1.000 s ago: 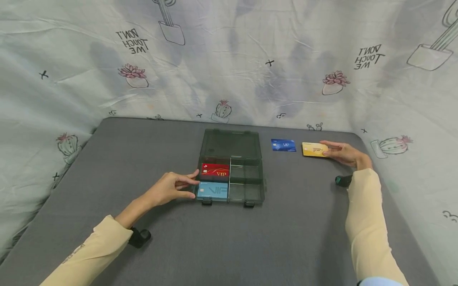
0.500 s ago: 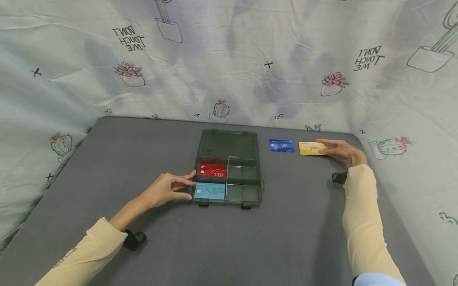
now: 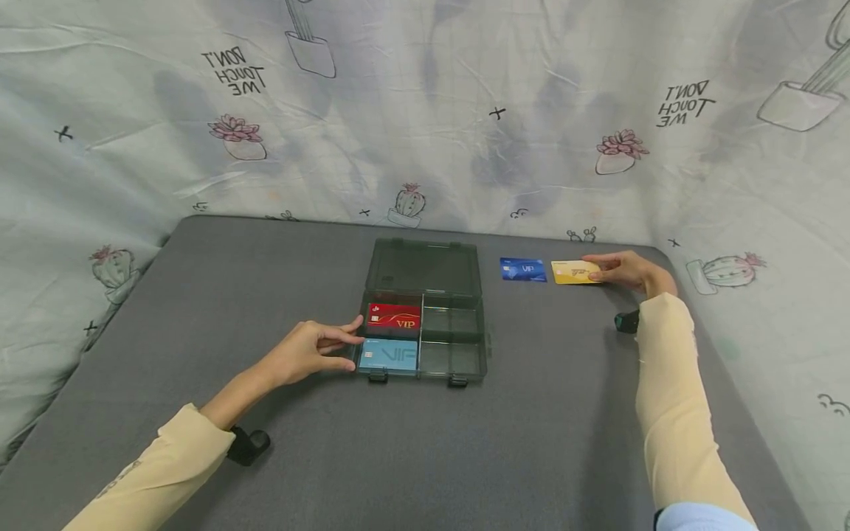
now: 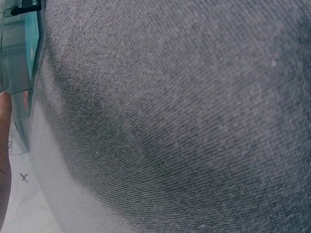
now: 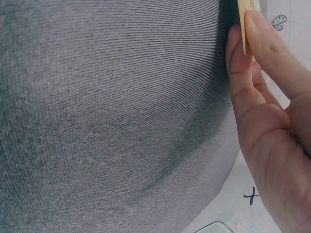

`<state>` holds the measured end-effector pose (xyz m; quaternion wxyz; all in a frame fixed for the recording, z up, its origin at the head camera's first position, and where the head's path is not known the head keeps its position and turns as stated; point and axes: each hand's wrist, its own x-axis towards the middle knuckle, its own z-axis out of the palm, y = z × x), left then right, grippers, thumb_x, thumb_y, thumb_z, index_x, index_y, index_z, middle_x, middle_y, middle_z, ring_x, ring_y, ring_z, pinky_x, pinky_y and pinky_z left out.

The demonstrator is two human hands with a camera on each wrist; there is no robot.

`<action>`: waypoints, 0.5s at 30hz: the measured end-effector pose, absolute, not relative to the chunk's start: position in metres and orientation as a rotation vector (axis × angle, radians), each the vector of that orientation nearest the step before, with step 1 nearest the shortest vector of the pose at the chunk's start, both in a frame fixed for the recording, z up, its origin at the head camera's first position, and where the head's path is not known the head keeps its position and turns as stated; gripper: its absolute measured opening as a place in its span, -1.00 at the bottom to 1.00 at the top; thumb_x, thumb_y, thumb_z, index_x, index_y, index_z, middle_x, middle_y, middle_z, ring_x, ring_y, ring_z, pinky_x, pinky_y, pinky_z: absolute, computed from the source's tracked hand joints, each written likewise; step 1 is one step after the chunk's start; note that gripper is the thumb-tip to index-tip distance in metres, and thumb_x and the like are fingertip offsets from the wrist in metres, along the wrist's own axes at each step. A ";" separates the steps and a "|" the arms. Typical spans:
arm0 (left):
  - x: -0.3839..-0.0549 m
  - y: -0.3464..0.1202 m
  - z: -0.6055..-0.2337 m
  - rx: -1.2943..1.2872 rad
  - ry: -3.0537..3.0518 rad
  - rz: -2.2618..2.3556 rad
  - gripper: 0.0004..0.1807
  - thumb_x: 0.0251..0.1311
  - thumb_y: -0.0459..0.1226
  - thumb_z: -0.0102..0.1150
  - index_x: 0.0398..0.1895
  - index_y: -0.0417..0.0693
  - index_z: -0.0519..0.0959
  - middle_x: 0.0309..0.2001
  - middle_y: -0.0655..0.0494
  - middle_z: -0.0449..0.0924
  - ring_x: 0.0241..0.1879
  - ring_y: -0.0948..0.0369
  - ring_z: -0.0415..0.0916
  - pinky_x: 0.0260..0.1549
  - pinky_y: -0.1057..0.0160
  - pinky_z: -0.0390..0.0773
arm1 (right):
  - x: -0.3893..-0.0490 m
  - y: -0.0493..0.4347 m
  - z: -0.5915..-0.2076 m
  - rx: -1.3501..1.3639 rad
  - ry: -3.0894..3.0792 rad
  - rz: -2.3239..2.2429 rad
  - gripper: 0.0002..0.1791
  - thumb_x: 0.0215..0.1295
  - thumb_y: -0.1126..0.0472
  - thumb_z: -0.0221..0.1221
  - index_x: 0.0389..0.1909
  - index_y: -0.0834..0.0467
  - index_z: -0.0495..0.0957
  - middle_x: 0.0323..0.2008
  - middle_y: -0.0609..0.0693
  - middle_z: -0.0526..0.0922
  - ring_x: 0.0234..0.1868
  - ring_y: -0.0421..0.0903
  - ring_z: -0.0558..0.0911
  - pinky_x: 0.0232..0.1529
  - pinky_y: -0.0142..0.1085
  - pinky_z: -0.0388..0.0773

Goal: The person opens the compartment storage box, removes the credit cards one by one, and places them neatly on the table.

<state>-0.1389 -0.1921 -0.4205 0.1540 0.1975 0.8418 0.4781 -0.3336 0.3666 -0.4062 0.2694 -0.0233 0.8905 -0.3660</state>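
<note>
Small change over the last second: right hand (image 3: pixel 627 271) shifts the yellow card (image 3: pixel 566 273) slightly inward and away from the person, so the gap to the dark-blue VIP card (image 3: pixel 522 270) narrows; now just beside it, not overlapping. Right hand is closed to a thin pinch on the card's outer end, thumb on one face, fingers behind; can't tell if the card's low edge is off the table (image 3: pixel 498 457). Left hand (image 3: pixel 305 354) unchanged: thumb and fingers apart, fairly straight, touching the near-side edge of the dark translucent case (image 3: pixel 465 359), gripping nothing. Lid (image 3: pixel 425 267) is back. Inside, right next to the left fingertips: red VIP card (image 3: pixel 394 317) in the far-left compartment, light-blue VIP card (image 3: pixel 389 355) in the near-left. My read: card handling is midway; yellow is secured but outside the case, dark-blue lies loose between the hands.
</note>
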 end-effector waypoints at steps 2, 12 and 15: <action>-0.139 -0.193 -0.421 0.570 2.416 1.372 -0.49 0.00 -0.33 0.40 0.07 -0.32 0.58 0.35 -0.18 0.20 0.26 -0.04 0.32 0.11 0.22 0.47 | -0.334 0.365 -0.405 -0.090 2.404 -0.978 -0.32 0.36 0.15 0.18 0.41 0.25 0.17 0.36 0.38 0.18 0.29 0.18 0.24 0.36 0.15 0.13; -0.139 -0.194 -0.422 0.576 2.428 1.367 -0.49 0.00 -0.32 0.40 0.07 -0.30 0.58 0.35 -0.17 0.21 0.26 -0.03 0.33 0.11 0.20 0.47 | -0.336 0.361 -0.401 -0.101 2.443 -0.931 -0.29 0.30 0.13 0.25 0.38 0.25 0.21 0.39 0.37 0.12 0.38 0.28 0.10 0.36 0.27 -0.05; -0.139 -0.194 -0.422 0.580 2.427 1.367 -0.49 0.00 -0.32 0.40 0.07 -0.31 0.58 0.35 -0.17 0.20 0.26 -0.03 0.32 0.10 0.21 0.48 | -0.332 0.363 -0.400 -0.085 2.471 -0.935 -0.25 0.24 0.12 0.30 0.37 0.27 0.22 0.37 0.40 0.14 0.36 0.34 0.10 0.33 0.31 -0.07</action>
